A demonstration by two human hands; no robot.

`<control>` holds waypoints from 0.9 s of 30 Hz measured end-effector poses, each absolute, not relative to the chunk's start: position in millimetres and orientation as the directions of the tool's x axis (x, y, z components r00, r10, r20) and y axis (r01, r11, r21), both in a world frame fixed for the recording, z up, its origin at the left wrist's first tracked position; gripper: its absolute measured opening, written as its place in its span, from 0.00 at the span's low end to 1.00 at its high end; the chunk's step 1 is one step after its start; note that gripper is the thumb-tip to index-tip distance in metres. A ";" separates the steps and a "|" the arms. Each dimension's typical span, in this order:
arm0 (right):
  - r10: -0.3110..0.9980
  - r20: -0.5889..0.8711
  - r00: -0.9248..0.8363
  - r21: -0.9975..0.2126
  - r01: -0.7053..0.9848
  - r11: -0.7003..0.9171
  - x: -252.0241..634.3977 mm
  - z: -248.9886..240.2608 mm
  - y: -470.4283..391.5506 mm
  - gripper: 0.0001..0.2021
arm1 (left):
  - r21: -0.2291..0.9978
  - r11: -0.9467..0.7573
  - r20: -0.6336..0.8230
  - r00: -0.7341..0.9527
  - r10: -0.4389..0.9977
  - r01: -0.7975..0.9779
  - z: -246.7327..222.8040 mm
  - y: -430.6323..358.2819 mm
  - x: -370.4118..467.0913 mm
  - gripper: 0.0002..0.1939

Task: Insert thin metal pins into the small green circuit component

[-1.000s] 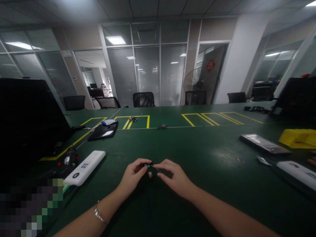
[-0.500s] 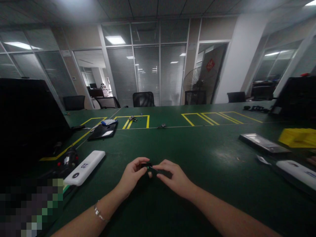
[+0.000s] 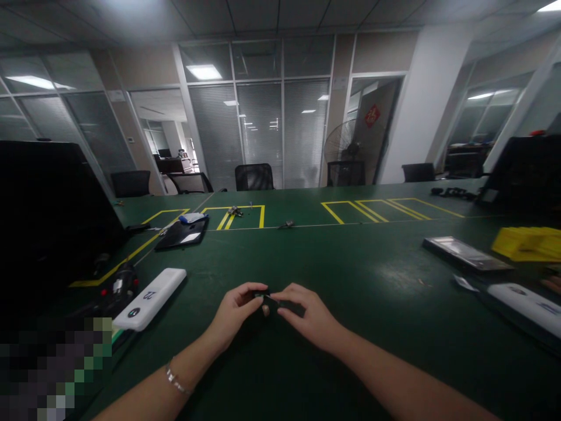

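Over the green table, my left hand (image 3: 236,309) is closed, pinching a small dark part (image 3: 262,293) between thumb and index finger. It is too small and dark for me to name its kind. Just to its right, my right hand (image 3: 310,318) is closed on a thin dark tool (image 3: 289,306). A slender, lighter tip of that tool points left and meets or nearly meets the small part; actual contact cannot be made out. Another fingertip of my left hand shows below the part. Both hands are close together near the table's front middle.
White numbered power banks (image 3: 151,299) (image 3: 526,304) lie left and right. A black folder (image 3: 182,234), small metal pieces (image 3: 235,211), a flat dark device (image 3: 467,254) and a yellow bin (image 3: 528,244) sit farther out. Dark monitors (image 3: 52,204) flank the green table (image 3: 333,251).
Both hands keep their grip in almost the same place. The small dark part has tilted or turned slightly in my left fingers. The view has shifted a little.
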State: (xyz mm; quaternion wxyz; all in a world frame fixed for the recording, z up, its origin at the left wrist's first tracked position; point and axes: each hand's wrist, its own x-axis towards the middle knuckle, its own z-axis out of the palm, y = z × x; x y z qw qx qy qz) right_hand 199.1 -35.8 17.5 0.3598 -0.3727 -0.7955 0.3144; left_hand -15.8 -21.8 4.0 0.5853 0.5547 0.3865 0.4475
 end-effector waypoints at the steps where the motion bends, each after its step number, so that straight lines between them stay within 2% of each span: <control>1: 0.819 0.338 -0.463 -0.769 0.365 0.524 199.1 17.3 -35.7 0.16 | 0.996 -0.031 0.057 0.304 0.951 -0.088 4.0 -21.7 -15.4 0.16; 11: 0.819 0.351 -0.455 -0.787 0.331 0.521 199.5 12.9 -33.0 0.17 | 0.991 -0.133 0.132 0.315 0.940 -0.020 3.3 -19.3 -13.4 0.12; 27: 0.828 0.297 -0.475 -0.808 0.337 0.484 201.5 18.1 -33.5 0.15 | 0.997 -0.064 0.077 0.354 0.932 -0.049 3.6 -17.0 -17.4 0.11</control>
